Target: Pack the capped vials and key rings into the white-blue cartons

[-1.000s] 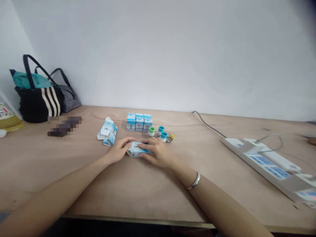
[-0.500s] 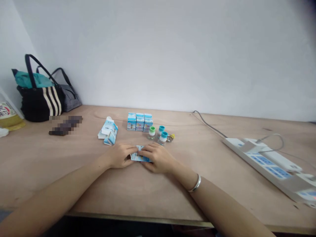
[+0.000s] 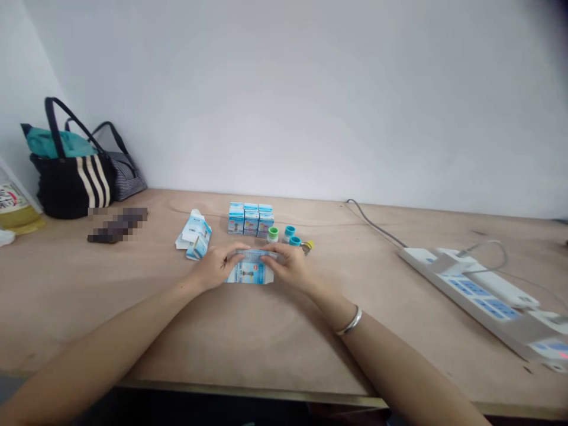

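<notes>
Hands (image 3: 213, 268) (image 3: 291, 267) farther forward, wider apart, thumbs (image 3: 268, 261) seemingly atop the blue-and-white carton (image 3: 251, 274)

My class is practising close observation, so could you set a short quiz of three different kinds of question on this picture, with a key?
1. Open question: what do the left hand and right hand hold between them?

2. True or false: as pictured, the green cap is to the left of both blue caps.

3. Fill in the blank: the bracelet is worn on the person's own ____ side.

Key
1. A carton
2. True
3. right
</notes>
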A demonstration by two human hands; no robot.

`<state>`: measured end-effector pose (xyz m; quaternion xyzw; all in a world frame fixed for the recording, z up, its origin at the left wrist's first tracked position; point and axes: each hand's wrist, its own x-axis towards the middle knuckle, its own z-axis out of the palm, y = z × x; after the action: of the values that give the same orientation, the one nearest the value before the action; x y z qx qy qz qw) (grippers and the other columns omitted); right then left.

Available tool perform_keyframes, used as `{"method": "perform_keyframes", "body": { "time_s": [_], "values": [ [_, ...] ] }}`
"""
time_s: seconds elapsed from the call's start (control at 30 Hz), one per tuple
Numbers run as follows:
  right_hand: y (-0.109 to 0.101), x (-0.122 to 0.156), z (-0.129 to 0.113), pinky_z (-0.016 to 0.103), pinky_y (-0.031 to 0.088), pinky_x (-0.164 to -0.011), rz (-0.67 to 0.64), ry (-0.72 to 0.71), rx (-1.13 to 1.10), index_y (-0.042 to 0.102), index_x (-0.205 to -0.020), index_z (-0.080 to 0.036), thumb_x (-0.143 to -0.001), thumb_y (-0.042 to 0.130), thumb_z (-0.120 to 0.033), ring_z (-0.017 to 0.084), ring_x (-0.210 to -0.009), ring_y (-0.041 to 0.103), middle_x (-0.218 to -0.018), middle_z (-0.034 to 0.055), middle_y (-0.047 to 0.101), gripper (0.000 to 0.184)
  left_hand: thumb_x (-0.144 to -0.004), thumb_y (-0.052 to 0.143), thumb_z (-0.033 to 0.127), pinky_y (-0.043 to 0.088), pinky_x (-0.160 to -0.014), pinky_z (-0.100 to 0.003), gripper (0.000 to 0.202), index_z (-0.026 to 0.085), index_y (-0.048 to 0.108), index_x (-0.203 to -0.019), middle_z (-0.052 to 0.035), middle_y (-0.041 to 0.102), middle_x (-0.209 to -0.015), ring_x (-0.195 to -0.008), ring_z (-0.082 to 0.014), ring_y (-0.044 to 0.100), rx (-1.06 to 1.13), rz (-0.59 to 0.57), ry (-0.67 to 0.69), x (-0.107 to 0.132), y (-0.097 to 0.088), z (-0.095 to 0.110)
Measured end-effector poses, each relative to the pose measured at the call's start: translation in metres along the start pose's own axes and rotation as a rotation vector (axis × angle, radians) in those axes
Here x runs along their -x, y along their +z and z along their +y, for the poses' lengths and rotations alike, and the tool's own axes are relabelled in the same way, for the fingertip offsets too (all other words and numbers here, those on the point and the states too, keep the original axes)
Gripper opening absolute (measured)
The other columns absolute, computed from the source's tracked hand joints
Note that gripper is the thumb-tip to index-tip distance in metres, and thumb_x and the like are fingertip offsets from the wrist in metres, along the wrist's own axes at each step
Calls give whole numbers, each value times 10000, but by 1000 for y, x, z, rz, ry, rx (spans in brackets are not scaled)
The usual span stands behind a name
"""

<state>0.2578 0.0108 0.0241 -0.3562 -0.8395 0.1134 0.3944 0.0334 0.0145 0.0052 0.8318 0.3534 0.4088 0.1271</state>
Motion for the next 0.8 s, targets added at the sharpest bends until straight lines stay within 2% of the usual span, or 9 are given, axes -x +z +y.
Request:
{"method": "perform_keyframes", "body": {
  "time_s": [0.17,0.23,0.3,0.43,0.5,0.57,0.63,0.8],
  "values": [
    [3,5,6,253,439,-583,-296,-59,235,642,-802,-185,-809,573,-186,154,-653,601,-758,40,671,70,-862,493,262,489,-811,-327,163,210,645,-892,-39,686,-909,-887,-193,624,-152,-192,89,5,5,-3],
    [1,6,4,265,447,-601,-333,-85,266,634,-847,-192,-809,576,-197,163,-680,604,-799,47,668,70,-869,474,259,488,-785,-323,165,210,632,-871,-42,672,-879,-855,-191,618,-208,-218,109,6,4,-1],
    [-1,7,2,297,473,-667,-285,-96,246,611,-979,-189,-815,590,-267,187,-774,615,-910,75,662,183,-886,439,256,485,-779,-310,182,212,616,-893,-45,662,-887,-850,-183,616,-228,-167,111,5,0,2],
    [-2,7,1,343,505,-736,-70,-59,131,444,-1239,-180,-823,589,-369,207,-888,596,-1101,127,589,479,-902,419,289,473,-811,-288,200,205,589,-961,-48,656,-937,-883,-172,614,-273,110,47,0,-23,2],
    [-2,7,2,330,518,-677,-16,-24,102,398,-1271,-189,-832,577,-362,197,-855,590,-1127,135,554,505,-889,436,308,472,-800,-287,206,201,578,-992,-45,654,-935,-864,-175,617,-350,242,-51,-2,-38,-5],
    [-1,8,3,320,522,-631,-30,-11,98,390,-1271,-197,-835,570,-351,191,-834,585,-1146,142,520,496,-863,463,318,477,-761,-288,229,198,564,-1030,-45,649,-932,-831,-182,620,-428,329,-176,-4,-50,-16],
    [1,8,4,329,524,-631,-78,-22,108,396,-1261,-199,-834,566,-325,182,-808,582,-1160,144,500,477,-839,483,309,477,-729,-290,236,190,561,-1026,-49,645,-919,-805,-189,621,-488,355,-274,-6,-58,-28],
    [4,10,4,361,524,-700,-167,-61,133,387,-1269,-192,-821,574,-259,159,-774,582,-1232,150,463,490,-811,494,265,468,-737,-313,200,187,561,-982,-62,639,-911,-833,-217,617,-597,278,-384,-8,-58,-48]
  ]
}}
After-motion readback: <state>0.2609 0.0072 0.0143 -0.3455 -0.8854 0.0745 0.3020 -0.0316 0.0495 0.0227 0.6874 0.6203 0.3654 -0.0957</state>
